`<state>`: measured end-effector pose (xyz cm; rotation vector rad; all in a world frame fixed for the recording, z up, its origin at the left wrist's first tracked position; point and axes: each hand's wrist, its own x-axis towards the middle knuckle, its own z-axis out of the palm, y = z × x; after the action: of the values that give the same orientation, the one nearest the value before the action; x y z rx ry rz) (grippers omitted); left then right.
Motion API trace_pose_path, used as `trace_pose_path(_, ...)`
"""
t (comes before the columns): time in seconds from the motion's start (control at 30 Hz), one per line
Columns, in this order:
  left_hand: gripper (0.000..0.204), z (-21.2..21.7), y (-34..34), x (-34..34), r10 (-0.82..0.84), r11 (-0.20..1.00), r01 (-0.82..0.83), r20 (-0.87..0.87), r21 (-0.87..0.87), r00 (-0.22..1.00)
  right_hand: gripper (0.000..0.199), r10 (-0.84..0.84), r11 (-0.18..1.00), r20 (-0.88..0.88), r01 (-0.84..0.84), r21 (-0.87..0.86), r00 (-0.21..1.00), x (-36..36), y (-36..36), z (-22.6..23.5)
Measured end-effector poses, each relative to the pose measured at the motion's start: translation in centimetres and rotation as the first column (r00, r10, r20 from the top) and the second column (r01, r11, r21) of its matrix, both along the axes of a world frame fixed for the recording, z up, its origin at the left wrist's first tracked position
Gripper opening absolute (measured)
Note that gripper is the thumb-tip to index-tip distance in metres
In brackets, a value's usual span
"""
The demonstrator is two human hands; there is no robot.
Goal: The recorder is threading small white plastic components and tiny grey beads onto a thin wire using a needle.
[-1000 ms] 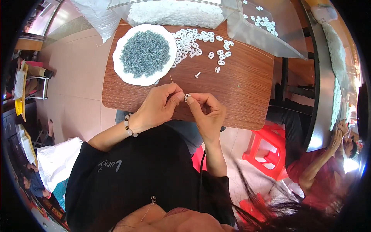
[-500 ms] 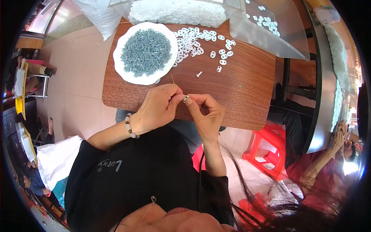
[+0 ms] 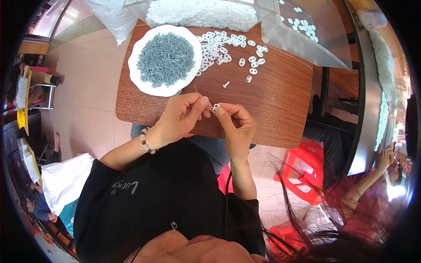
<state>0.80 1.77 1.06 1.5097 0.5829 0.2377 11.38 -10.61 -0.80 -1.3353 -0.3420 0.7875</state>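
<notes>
Over the near edge of the brown table, my two hands meet at the fingertips. My right hand [image 3: 238, 127] is closed, pinching a small white oval two-hole piece [image 3: 215, 108] between thumb and forefinger. Beside it on the left, my left hand [image 3: 177, 117] is closed on a thin rod [image 3: 195, 89], whose tip sticks out above the fingers; its kind is not clear. A short thin shaft spans the gap between the left fingertips and the white piece. Past the hands, a single white pin with a wide head [image 3: 226, 84] lies on the wood.
A white scalloped plate [image 3: 136, 82] heaped with grey-blue screw plugs [image 3: 165, 59] stands at the table's left. Many loose white two-hole pieces [image 3: 212, 52] lie beside it. Clear bins [image 3: 267, 33] line the far edge. A red stool [image 3: 302, 173] and another person [image 3: 351, 199] are at right.
My fingertips have drawn slightly apart. The white piece has shifted a little right and up with my right hand, baring a thin shaft between the hands.
</notes>
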Motion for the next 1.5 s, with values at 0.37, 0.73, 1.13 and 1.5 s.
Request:
trace_pose_path(0.37, 0.024, -0.7, 0.1, 0.2, 0.009, 0.99, -0.016, -0.054, -0.139, 0.999, 0.01, 0.011, 1.0, -0.026, -0.01, 0.013, 1.0, 0.0, 0.3, 0.6)
trace_pose_path(0.73, 0.019, -1.4, 0.0, 0.1, 0.059, 0.942, -0.069, -0.04, -0.327, 0.997, 0.016, -0.004, 0.998, 0.08, 0.01, -0.065, 0.997, 1.0, -0.4, 0.1)
trace_pose_path(1.13, 0.017, -0.9, -1.5, 0.7, 0.223, 0.928, -0.166, 0.14, -0.334, 0.965, 0.01, 0.121, 0.993, 0.019, -0.121, 0.005, 0.992, 0.1, -0.9, 0.2)
trace_pose_path(1.5, 0.013, -2.0, -2.9, 1.2, 0.123, 0.976, -0.073, 0.246, -0.204, 0.961, 0.01, 0.177, 0.984, -0.341, -0.157, 0.083, 0.923, 0.8, -2.8, -0.6)
